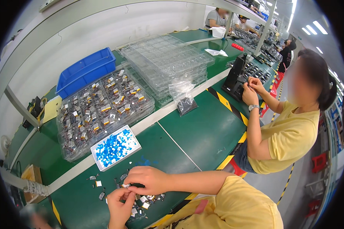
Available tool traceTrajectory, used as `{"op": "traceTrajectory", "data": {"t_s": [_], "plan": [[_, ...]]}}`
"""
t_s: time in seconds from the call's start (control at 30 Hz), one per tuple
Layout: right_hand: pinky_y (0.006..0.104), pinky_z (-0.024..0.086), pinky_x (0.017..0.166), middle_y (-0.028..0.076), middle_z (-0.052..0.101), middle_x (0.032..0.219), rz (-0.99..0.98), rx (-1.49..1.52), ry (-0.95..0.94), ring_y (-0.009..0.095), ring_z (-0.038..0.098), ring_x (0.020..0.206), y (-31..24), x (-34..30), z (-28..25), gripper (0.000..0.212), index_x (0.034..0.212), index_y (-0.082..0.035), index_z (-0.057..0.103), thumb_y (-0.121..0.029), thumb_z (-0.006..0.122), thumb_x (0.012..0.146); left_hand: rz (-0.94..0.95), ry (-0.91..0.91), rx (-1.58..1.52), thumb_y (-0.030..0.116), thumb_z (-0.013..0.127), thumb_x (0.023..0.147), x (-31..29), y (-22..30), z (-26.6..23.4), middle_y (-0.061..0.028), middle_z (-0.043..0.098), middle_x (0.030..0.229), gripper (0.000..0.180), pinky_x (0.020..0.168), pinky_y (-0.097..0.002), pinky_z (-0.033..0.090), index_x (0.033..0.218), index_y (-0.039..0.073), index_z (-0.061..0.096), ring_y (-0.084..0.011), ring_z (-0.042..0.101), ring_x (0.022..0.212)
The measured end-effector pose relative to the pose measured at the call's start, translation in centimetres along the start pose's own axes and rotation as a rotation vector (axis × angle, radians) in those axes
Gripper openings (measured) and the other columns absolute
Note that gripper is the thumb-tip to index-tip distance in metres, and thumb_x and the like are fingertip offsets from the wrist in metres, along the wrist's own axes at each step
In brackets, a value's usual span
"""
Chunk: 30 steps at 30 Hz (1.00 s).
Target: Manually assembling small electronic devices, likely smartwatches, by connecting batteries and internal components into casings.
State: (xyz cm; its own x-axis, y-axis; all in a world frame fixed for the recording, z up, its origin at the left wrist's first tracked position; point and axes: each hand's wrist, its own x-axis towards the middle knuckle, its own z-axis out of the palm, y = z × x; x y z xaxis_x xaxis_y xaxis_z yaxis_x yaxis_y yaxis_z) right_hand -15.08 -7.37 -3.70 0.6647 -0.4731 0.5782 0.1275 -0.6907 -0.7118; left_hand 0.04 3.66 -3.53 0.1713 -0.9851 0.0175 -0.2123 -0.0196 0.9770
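Observation:
My left hand (120, 207) and my right hand (151, 180) meet over the green bench with their fingertips pinched together. A small pale piece shows at the right fingertips, but most of it is hidden and I cannot make out its kind. Beneath and around both hands lies a loose pile of small silver-white battery cells (145, 205) with dark electronic parts. A few more dark parts (101, 195) are scattered to the left of the pile. Just beyond the hands stands a white box (138, 146) holding many small blue and white pieces.
Clear compartment trays (67, 151) full of battery parts stand behind the white box, beside a blue bin (70, 81). Stacked clear trays (162, 57) and a plastic bag of dark parts (187, 105) are farther back. To the right, a co-worker (294, 126) handles something beside a black fixture (236, 78).

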Motion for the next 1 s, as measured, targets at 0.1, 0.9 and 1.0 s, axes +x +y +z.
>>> {"op": "traceTrajectory", "data": {"t_s": [0.1, 0.9, 1.0], "plan": [[0.0381, 0.047, 0.068, 0.01, 0.057, 0.079, -0.071, -0.064, -0.011, 0.028, 0.056, 0.076, 0.0, -0.1, -0.2, 0.009, 0.083, -0.004, 0.058, -0.01, 0.062, 0.076, 0.085, 0.039, 0.121, -0.004, 0.064, 0.077, 0.2, 0.4, 0.3, -0.0065, 0.061, 0.068, 0.003, 0.052, -0.0205, 0.045, 0.079, -0.005, 0.061, -0.0088, 0.058, 0.057], [0.0381, 0.044, 0.065, 0.009, 0.053, 0.074, -0.117, -0.074, -0.067, 0.028, 0.053, 0.072, 0.0, 0.4, -0.1, 0.011, 0.077, -0.006, 0.053, -0.005, 0.061, 0.07, 0.158, 0.062, 0.337, -0.004, 0.064, 0.073, 0.1, 1.7, 0.4, -0.0094, 0.062, 0.067, 0.004, 0.051, -0.0227, 0.045, 0.076, -0.005, 0.061, -0.0114, 0.058, 0.055], [0.0383, 0.044, 0.066, 0.009, 0.052, 0.074, -0.108, -0.106, -0.09, 0.029, 0.053, 0.073, 0.3, 0.2, -0.1, 0.011, 0.077, -0.006, 0.053, -0.005, 0.061, 0.071, 0.168, 0.018, 0.372, -0.004, 0.064, 0.073, 0.3, 1.6, 0.3, -0.0094, 0.061, 0.066, 0.005, 0.051, -0.0227, 0.045, 0.076, -0.005, 0.061, -0.0116, 0.058, 0.055]]}}
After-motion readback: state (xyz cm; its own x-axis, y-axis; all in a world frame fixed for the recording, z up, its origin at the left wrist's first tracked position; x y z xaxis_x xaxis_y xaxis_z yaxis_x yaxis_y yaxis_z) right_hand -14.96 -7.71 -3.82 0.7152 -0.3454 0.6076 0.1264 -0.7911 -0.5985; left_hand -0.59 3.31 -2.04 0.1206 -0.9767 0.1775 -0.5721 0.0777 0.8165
